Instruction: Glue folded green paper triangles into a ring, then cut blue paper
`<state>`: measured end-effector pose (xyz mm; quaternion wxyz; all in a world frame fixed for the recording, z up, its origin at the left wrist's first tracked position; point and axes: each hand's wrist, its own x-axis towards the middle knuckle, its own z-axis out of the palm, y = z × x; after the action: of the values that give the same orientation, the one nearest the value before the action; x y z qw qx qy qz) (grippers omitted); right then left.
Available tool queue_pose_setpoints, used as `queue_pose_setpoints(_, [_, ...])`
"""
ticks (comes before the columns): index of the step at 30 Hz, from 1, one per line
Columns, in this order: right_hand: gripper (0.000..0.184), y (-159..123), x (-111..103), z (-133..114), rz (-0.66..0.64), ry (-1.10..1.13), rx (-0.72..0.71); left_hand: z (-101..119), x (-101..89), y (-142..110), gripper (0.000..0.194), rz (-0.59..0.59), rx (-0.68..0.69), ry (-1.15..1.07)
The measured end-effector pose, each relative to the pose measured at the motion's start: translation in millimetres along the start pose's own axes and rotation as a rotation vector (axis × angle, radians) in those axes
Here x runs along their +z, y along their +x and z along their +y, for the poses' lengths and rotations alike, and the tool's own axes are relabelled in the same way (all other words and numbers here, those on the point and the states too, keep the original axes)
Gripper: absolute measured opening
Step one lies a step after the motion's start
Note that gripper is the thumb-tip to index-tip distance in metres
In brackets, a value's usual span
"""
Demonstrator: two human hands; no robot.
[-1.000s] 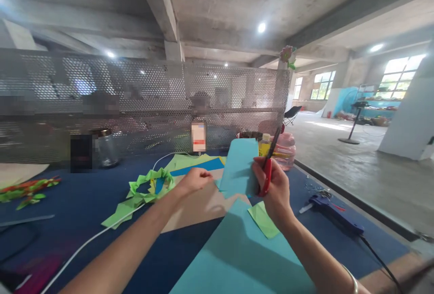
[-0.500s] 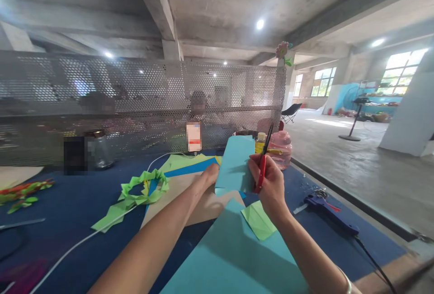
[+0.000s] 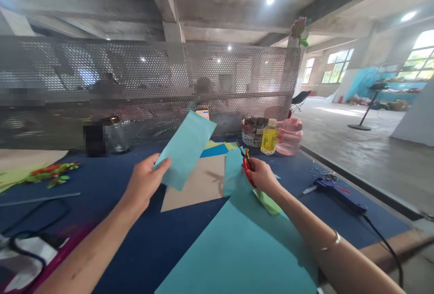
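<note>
In my left hand (image 3: 144, 181), thumb on top, a cut rectangle of light blue paper (image 3: 190, 149) is pinched by its lower left end and held up at a slant. My right hand (image 3: 264, 175) is closed around red-handled scissors (image 3: 248, 173), blades pointing up and away. A small yellow piece beside the scissors is too unclear to name. Under and left of that hand lies a light blue strip (image 3: 233, 174); whether the fingers touch it I cannot tell. A large light blue sheet (image 3: 233, 248) spreads toward me, with a crumpled green paper (image 3: 267, 202) beside my right wrist.
A tan sheet (image 3: 200, 185) and a darker blue paper (image 3: 215, 150) lie mid-table. Behind stand a round basket (image 3: 252, 133), yellow-labelled bottle (image 3: 269, 138) and pink jug (image 3: 289, 136). A blue glue gun (image 3: 339, 194) with cord lies right. A perforated screen (image 3: 152, 90) borders the back.
My left hand has come back left and now lifts the blue rectangle, which was beside my right hand before. The scissors have tipped leftward. The view has shifted, and the green wreath no longer shows.
</note>
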<state>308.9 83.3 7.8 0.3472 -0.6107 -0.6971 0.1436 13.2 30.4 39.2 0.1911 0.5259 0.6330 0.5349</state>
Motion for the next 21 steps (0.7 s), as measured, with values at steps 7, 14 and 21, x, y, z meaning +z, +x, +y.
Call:
queue_pose_setpoints(7, [0.016, 3.8, -4.5, -8.2, -0.074, -0.395, 0.011, -16.7, -5.6, -29.8, 0.051, -0.341, -0.315, -0.346])
queue_pose_setpoints(14, [0.013, 4.0, -53.2, -4.5, -0.192, -0.530, -0.103, -16.6, -0.5, -41.3, 0.048, -0.488, -0.365, -0.444])
queue_pose_setpoints(21, [0.036, -0.7, -56.1, 21.7, -0.343, -0.480, -0.143, -19.5, -4.7, -37.7, 0.045, -0.433, -0.381, -0.434])
